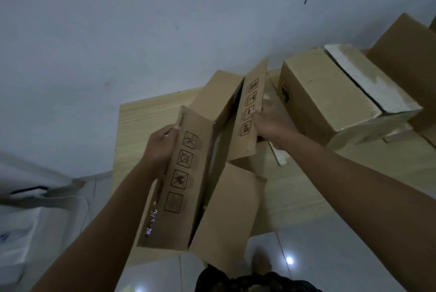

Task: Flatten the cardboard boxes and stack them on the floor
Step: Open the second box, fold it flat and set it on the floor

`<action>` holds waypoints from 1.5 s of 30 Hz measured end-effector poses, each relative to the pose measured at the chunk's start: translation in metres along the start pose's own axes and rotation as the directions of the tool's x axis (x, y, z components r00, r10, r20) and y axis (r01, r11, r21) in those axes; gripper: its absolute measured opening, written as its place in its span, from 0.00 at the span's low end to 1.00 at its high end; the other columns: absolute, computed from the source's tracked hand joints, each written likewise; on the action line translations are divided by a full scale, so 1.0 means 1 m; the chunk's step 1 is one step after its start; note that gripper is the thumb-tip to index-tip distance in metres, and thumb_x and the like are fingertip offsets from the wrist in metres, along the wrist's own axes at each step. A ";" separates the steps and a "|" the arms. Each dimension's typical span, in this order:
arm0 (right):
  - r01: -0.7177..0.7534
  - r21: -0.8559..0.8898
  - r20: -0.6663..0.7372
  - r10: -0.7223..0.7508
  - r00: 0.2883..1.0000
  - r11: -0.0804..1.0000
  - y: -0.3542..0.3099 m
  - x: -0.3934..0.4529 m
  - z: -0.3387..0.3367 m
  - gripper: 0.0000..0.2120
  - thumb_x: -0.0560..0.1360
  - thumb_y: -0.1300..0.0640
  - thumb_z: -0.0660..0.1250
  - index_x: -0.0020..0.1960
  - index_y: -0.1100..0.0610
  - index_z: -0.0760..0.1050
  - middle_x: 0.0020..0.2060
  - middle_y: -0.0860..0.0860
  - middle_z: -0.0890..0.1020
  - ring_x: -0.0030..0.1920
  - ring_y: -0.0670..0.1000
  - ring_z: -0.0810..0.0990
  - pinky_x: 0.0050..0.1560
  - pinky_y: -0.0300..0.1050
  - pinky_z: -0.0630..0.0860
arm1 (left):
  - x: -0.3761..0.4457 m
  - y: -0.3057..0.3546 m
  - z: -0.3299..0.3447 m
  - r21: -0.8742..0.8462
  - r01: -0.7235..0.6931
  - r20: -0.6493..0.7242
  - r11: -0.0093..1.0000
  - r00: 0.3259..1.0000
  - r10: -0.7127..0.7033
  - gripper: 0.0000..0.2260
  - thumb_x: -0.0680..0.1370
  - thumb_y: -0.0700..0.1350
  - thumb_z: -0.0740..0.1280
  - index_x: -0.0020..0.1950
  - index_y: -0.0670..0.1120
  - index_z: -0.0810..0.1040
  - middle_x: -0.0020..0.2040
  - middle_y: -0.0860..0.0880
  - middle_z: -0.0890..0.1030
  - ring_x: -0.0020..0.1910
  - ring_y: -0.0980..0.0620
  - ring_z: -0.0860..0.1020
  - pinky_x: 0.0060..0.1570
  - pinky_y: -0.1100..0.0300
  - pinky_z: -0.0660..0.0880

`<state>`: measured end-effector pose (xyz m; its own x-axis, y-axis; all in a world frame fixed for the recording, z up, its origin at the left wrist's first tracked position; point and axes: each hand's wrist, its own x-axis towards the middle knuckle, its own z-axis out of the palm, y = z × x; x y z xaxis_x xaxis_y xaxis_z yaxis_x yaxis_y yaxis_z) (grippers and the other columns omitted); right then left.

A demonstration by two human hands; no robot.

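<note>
Left hand (pixel 160 147) and right hand (pixel 266 124) each clamp a flap of the open box (pixel 226 209) (taped box (pixel 330 98) beside it on table (pixel 141 112)).

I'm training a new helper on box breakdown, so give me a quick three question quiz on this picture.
1. True or false: both hands grip the open box.
2. Which hand holds the flap with four printed symbols nearest the camera: A left hand, B right hand?
3. Fill in: the taped box behind the right hand is still ____.

Key: 1 true; 2 A; 3 unflattened.
</note>
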<state>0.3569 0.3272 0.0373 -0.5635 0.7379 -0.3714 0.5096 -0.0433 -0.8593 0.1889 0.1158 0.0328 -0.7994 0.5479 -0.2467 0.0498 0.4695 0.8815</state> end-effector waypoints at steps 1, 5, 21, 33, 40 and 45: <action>-0.001 0.012 0.014 0.001 1.000 1.000 -0.001 -0.001 0.006 0.17 0.85 0.54 0.53 0.71 0.56 0.69 0.61 0.53 0.79 0.55 0.55 0.81 0.44 0.47 0.81 | -0.009 0.006 0.009 -0.030 -0.011 0.032 0.999 0.999 0.012 0.13 0.82 0.52 0.61 0.47 0.54 0.85 0.43 0.47 0.86 0.45 0.42 0.84 0.46 0.45 0.82; -0.018 0.049 0.060 0.015 0.998 0.999 -0.009 -0.009 0.024 0.17 0.85 0.48 0.53 0.66 0.55 0.71 0.55 0.55 0.81 0.45 0.52 0.81 0.35 0.43 0.79 | -0.026 0.018 0.034 -0.181 0.088 0.114 0.980 0.991 -0.068 0.10 0.80 0.53 0.64 0.51 0.54 0.85 0.48 0.47 0.86 0.49 0.44 0.84 0.52 0.45 0.80; -0.086 0.188 0.046 0.079 0.996 0.978 -0.011 -0.014 0.018 0.21 0.75 0.60 0.57 0.66 0.52 0.75 0.58 0.52 0.82 0.53 0.56 0.81 0.54 0.57 0.82 | -0.024 -0.008 0.076 0.036 0.210 0.177 0.977 0.961 -0.213 0.21 0.82 0.58 0.58 0.70 0.50 0.75 0.70 0.52 0.74 0.65 0.53 0.71 0.65 0.57 0.65; -0.016 0.531 0.045 -0.010 0.999 0.847 -0.043 -0.007 -0.016 0.11 0.79 0.55 0.67 0.60 0.52 0.81 0.50 0.55 0.87 0.48 0.55 0.85 0.46 0.53 0.82 | 0.012 -0.053 0.003 -0.202 0.627 0.403 0.752 0.753 -0.520 0.35 0.70 0.75 0.62 0.67 0.51 0.77 0.64 0.48 0.80 0.64 0.48 0.76 0.60 0.49 0.72; -0.057 0.371 -0.047 0.080 0.996 0.927 -0.008 0.001 -0.027 0.15 0.81 0.56 0.64 0.67 0.50 0.77 0.56 0.52 0.84 0.53 0.55 0.82 0.49 0.51 0.80 | 0.017 -0.070 -0.012 -0.177 0.512 0.215 0.840 0.853 -0.475 0.40 0.58 0.70 0.77 0.63 0.46 0.80 0.53 0.47 0.85 0.53 0.45 0.83 0.57 0.49 0.77; -0.102 0.204 -0.130 0.131 0.983 0.974 0.027 0.007 -0.032 0.18 0.82 0.58 0.61 0.72 0.51 0.72 0.62 0.51 0.79 0.60 0.54 0.78 0.59 0.52 0.76 | 0.015 -0.072 0.006 -0.089 0.418 0.028 0.904 0.908 -0.417 0.31 0.63 0.65 0.78 0.55 0.43 0.82 0.49 0.46 0.85 0.47 0.46 0.83 0.52 0.49 0.80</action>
<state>0.3874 0.3524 0.0228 -0.4027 0.8073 -0.4314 0.4214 -0.2549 -0.8703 0.1767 0.0944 -0.0371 -0.7304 0.3208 -0.6030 -0.3422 0.5922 0.7295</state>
